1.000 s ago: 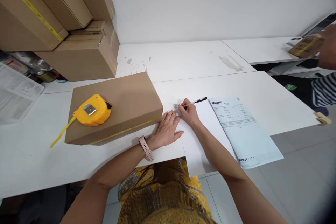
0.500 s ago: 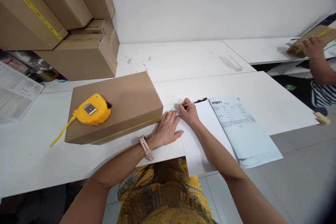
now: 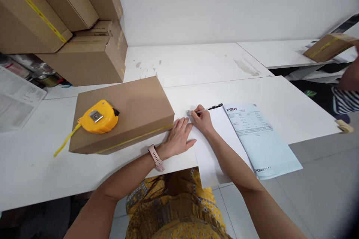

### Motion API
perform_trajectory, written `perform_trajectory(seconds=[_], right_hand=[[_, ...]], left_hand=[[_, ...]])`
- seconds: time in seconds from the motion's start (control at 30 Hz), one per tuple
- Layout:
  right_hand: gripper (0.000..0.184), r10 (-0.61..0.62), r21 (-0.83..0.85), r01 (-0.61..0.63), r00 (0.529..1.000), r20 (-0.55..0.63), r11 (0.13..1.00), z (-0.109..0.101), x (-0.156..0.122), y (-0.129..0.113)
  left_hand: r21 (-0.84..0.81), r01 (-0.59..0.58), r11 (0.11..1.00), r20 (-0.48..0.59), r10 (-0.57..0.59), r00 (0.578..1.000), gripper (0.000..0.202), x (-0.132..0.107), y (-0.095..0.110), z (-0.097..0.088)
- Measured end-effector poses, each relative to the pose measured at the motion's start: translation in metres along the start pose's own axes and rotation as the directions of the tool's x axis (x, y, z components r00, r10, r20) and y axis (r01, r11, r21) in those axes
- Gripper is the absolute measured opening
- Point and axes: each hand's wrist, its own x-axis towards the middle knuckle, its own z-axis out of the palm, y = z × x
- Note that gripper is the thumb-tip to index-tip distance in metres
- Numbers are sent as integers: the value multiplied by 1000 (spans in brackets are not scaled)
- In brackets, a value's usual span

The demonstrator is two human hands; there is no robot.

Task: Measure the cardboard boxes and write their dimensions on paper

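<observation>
My right hand (image 3: 202, 120) is closed round a black pen (image 3: 209, 108), its tip on a white sheet (image 3: 209, 145) where a small patch of writing shows. My left hand (image 3: 178, 138), with a pink watch on the wrist, lies flat with fingers stretched on the sheet's left edge, touching the corner of a flat brown cardboard box (image 3: 131, 110). A yellow tape measure (image 3: 98, 117) rests on that box, its yellow tape hanging off the left side. A printed pale blue form (image 3: 260, 138) lies to the right of the white sheet.
Stacked cardboard boxes (image 3: 64, 18) fill the back left corner, with papers (image 3: 17, 99) and tins beside them. At the far right another person's arm in a striped sleeve (image 3: 346, 97) is near a brown box (image 3: 327, 46) on a second white table (image 3: 280, 52).
My hands have barely moved; the pen stays on the same spot. At the far right the other person set the brown box down on the table and drew the hand away.
</observation>
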Motion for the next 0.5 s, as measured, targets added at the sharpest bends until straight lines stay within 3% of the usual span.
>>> perform_trajectory(seconds=[0.5], right_hand=[[20,14,-19,-15,1000,-9,1000,-2,0,0]], left_hand=[[9,-1,1000,-5,1,1000,62,0,0,1]])
